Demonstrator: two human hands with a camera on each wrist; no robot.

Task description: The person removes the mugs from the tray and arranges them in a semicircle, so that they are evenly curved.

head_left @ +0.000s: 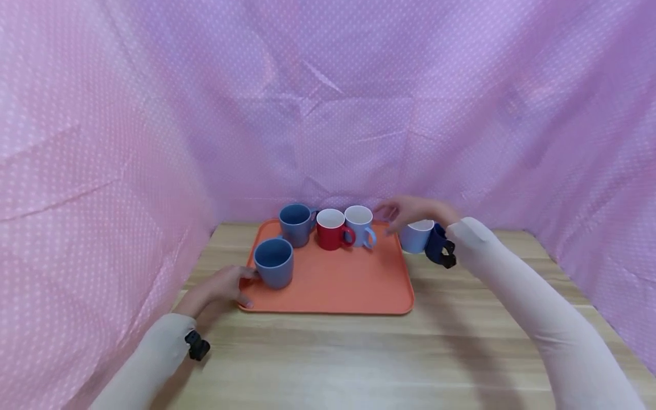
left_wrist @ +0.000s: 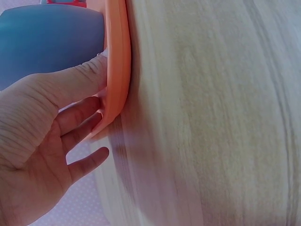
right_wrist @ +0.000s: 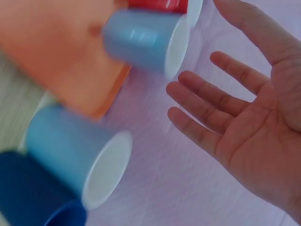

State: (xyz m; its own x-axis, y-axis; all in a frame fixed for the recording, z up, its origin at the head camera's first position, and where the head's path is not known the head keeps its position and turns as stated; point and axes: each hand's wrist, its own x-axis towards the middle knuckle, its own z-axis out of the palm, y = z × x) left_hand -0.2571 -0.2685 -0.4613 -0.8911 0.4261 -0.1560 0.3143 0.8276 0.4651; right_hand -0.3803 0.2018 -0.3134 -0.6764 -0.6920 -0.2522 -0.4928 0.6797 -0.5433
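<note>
My left hand (head_left: 225, 286) grips the front left corner of an orange tray (head_left: 353, 285), thumb at the rim and little finger free of it. Beside those fingers a blue-grey mug (head_left: 274, 265) stands on the tray, large in the left wrist view. Along the tray's back are another blue-grey mug (head_left: 295, 228), a red mug (head_left: 330, 232) and a light blue mug (head_left: 357, 228). My right hand (right_wrist: 254, 103) holds nothing, fingers spread and apart from the mugs, just right of that light blue mug. Under its wrist, off the tray, stands a second light blue mug (right_wrist: 70, 146).
A dark blue mug (right_wrist: 33, 193) stands beside the off-tray light blue mug, partly hidden by the right wrist's camera in the head view. All stand on a wooden table (head_left: 307, 359). Pink dotted cloth (head_left: 328, 131) hangs behind and at both sides.
</note>
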